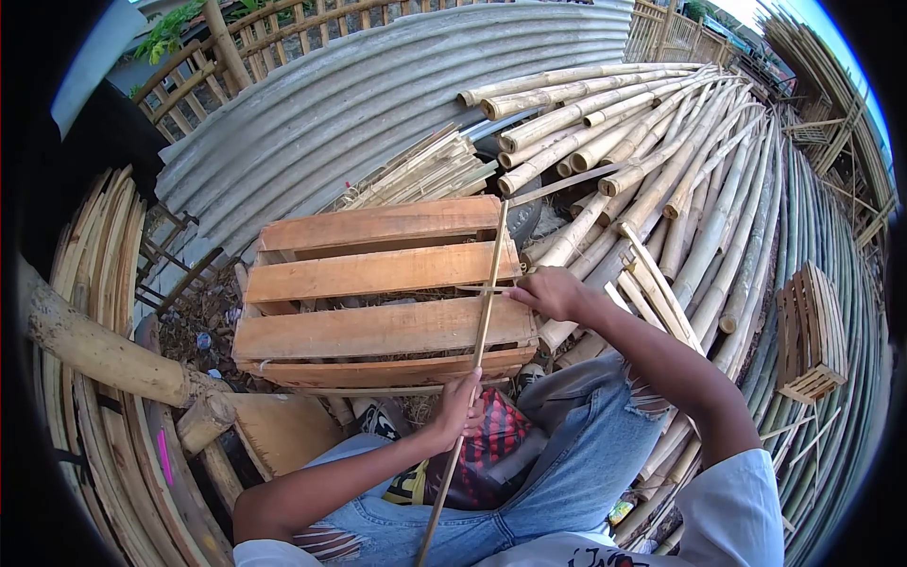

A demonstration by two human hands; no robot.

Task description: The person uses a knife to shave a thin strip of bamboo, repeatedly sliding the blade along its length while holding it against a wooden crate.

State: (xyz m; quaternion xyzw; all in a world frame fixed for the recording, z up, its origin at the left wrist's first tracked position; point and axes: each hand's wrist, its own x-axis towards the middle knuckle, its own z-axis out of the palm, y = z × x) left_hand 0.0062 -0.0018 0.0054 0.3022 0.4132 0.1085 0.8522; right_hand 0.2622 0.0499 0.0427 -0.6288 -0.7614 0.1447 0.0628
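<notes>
**Bamboo strip held over a wooden pallet**

Bamboo is gripped in both hands: a thin bamboo strip is clasped low down by the left hand, closed around it above the lap. Higher up, a narrow blade is pressed across the strip by the closed right hand. A wooden pallet lies just beyond, bamboo poles stacked to its right.

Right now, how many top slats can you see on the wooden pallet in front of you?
4. All lie on the wooden pallet, stacked front to back: the farthest slat, the second, the third, and the nearest by the knees. More may be hidden underneath.
</notes>
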